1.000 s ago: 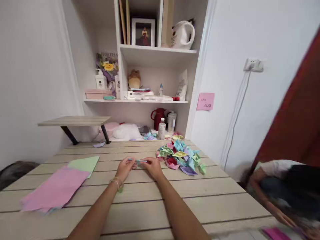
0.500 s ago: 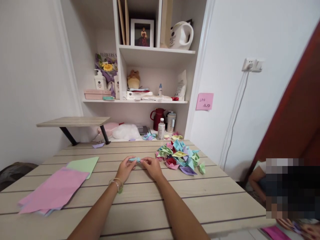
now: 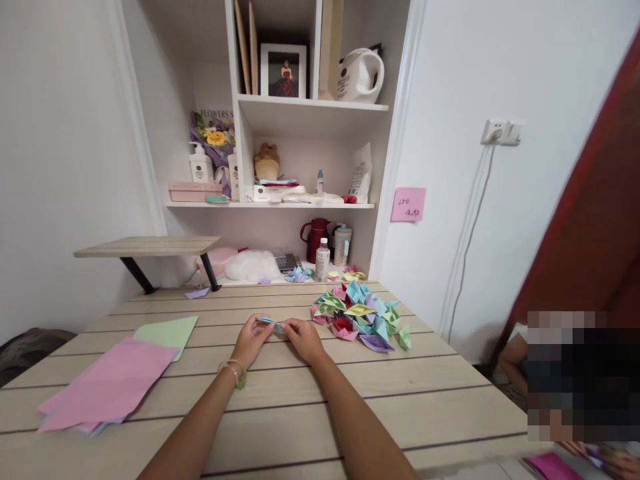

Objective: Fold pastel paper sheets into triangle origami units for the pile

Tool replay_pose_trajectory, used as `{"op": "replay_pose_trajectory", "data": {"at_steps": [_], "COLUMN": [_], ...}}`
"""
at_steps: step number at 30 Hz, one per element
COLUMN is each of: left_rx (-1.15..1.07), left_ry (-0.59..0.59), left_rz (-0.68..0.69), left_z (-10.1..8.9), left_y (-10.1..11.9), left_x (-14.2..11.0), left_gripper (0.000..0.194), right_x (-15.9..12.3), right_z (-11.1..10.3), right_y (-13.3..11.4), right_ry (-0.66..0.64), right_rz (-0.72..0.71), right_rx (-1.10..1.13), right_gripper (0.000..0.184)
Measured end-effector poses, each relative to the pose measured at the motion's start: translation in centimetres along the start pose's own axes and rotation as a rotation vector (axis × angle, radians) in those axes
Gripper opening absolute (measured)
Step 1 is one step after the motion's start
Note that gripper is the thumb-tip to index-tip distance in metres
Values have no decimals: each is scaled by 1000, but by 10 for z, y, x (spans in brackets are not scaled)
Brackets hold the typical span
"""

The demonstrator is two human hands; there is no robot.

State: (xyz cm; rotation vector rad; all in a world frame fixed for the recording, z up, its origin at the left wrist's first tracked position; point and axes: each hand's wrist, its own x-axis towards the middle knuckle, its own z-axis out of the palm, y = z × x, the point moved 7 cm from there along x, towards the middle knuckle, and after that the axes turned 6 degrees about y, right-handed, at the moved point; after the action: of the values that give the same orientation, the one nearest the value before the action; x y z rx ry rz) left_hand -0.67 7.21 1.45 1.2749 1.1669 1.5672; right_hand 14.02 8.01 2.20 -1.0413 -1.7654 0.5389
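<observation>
Both my hands meet over the middle of a pale wooden table point(image 3: 380, 400). My left hand point(image 3: 253, 340) and my right hand point(image 3: 303, 337) pinch a small light-blue folded paper piece point(image 3: 274, 324) between their fingertips, just above the tabletop. A bracelet circles my left wrist. Right of my hands lies a pile of folded paper shapes point(image 3: 363, 313) in green, blue, pink, yellow and purple. A stack of flat pink sheets point(image 3: 107, 383) with a green sheet point(image 3: 167, 331) lies to the left.
A white shelf unit point(image 3: 305, 107) stands behind the table with bottles, a red jug point(image 3: 316, 238), a framed picture and a white kettle. A small raised shelf point(image 3: 147, 245) sits at the back left. Another person point(image 3: 575, 380) crouches low at the right by a red door.
My hands keep working the blue paper piece in the same spot, fingers drawing slightly closer together. The view has shifted a little; the person at the right has moved slightly.
</observation>
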Motion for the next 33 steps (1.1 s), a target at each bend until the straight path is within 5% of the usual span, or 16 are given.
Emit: {"op": "replay_pose_trajectory", "data": {"at_steps": [23, 33], "left_rx": [5, 176], "left_ry": [-16, -65], "left_rz": [13, 147], "left_z": [1, 6], "left_y": [7, 8], "left_x": [-2, -4], "left_gripper": [37, 40], "right_x": [-1, -2], "right_z": [2, 1], "right_y": [-9, -12], "right_ry": [-17, -13], "right_rz": [-46, -69], "right_rx": [13, -37], "right_gripper": [27, 22]}}
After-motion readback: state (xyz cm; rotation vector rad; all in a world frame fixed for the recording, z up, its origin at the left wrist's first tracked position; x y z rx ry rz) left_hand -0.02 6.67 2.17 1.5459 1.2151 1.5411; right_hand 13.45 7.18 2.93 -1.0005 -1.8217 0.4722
